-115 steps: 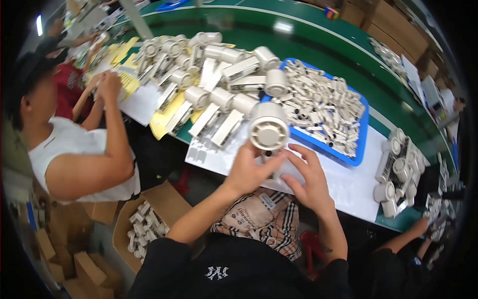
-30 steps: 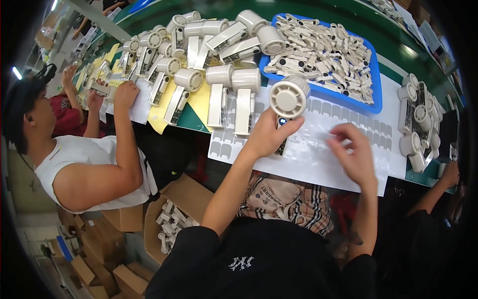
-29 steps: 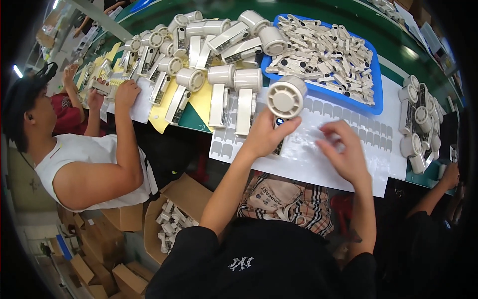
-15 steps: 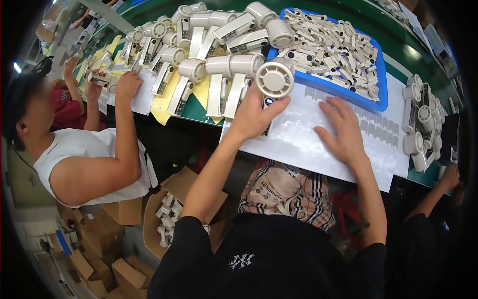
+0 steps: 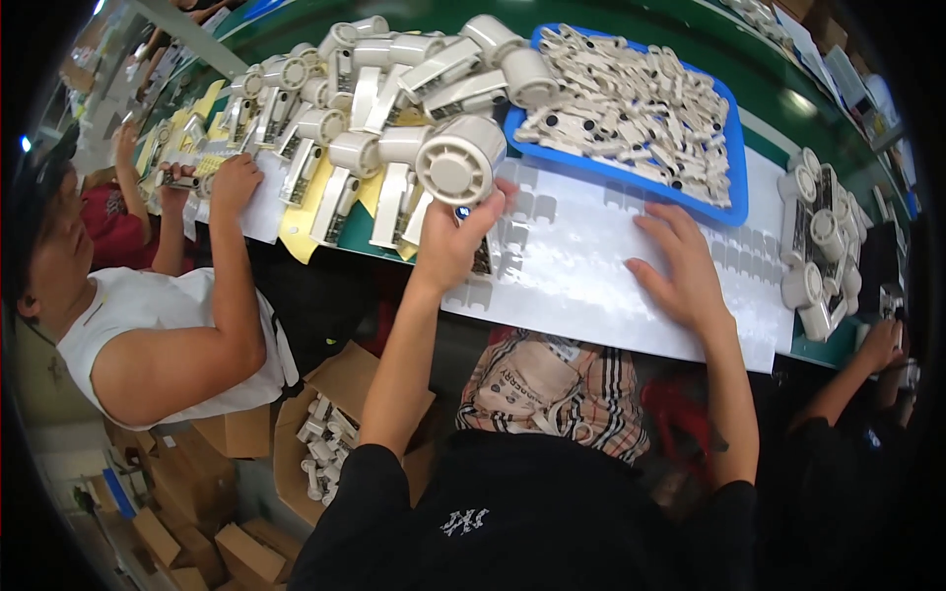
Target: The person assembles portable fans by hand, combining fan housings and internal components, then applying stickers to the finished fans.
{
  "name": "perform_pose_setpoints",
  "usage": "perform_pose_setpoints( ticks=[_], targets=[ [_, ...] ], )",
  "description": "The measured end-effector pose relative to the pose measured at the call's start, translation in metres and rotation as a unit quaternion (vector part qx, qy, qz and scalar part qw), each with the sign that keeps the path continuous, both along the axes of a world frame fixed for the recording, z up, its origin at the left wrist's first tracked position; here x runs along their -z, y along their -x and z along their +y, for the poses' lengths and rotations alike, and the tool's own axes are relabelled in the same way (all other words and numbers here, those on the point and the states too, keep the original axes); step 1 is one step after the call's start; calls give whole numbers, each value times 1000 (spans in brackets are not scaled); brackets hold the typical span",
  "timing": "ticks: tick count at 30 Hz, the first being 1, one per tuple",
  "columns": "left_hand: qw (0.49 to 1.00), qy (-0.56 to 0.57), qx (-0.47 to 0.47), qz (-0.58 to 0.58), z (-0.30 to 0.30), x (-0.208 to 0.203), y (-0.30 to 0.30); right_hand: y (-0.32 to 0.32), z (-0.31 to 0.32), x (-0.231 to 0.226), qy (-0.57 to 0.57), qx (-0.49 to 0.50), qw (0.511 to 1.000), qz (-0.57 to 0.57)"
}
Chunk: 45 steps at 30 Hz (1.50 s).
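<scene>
My left hand point(image 5: 449, 246) grips an off-white handheld fan point(image 5: 459, 163) by its handle, most of which the fingers hide. Its round vented head points up, and a small dark round spot shows just below the head. My right hand point(image 5: 682, 271) rests over a white sheet point(image 5: 581, 295), fingers spread and nothing in them. Rows of small grey stickers point(image 5: 532, 205) show on that sheet. Close to the held fan, on its left, lies a pile of similar fans point(image 5: 399, 143).
A blue tray point(image 5: 741, 187) full of small off-white parts stands beyond the sheet. More fans point(image 5: 828, 231) are stacked at the right. A co-worker in a white top point(image 5: 177, 345) sits at the left; another person's hand point(image 5: 877, 345) is at the right. Below is an open carton point(image 5: 286, 443).
My left hand has carried the fan leftward toward the pile, off the middle of the sheet. My right hand stays nearly in place, and the whole view has shifted slightly.
</scene>
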<state>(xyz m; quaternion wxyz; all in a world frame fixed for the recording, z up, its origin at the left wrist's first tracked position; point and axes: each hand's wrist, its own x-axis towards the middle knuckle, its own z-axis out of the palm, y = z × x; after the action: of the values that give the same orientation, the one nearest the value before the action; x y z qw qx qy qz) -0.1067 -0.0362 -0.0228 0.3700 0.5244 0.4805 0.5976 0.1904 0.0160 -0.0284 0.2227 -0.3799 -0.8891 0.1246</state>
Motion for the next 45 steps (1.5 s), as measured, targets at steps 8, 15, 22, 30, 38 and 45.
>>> perform_pose_setpoints(
  ticks=[8, 15, 22, 30, 38, 45],
  targets=[
    [984, -137, -93, -72, -24, -35, -49, 75, -36, -57, 325, -165, 889, 276],
    [952, 221, 208, 47, -59, -65, -43, 52, -17, -79, 187, -146, 895, 378],
    [990, -97, -79, 71, -58, -97, -55, 72, -3, -144, 20, -241, 963, 122],
    [998, -15, -61, -22, -45, -52, -25, 90, 12, -56, 184, -78, 969, 143],
    [997, -50, 12, -66, -36, -45, -20, 113, 11, 7, 70, 20, 993, 90],
    [995, -98, 11, -13, -26, -46, -23, 118, 4, 8, 58, 22, 991, 115]
  ],
)
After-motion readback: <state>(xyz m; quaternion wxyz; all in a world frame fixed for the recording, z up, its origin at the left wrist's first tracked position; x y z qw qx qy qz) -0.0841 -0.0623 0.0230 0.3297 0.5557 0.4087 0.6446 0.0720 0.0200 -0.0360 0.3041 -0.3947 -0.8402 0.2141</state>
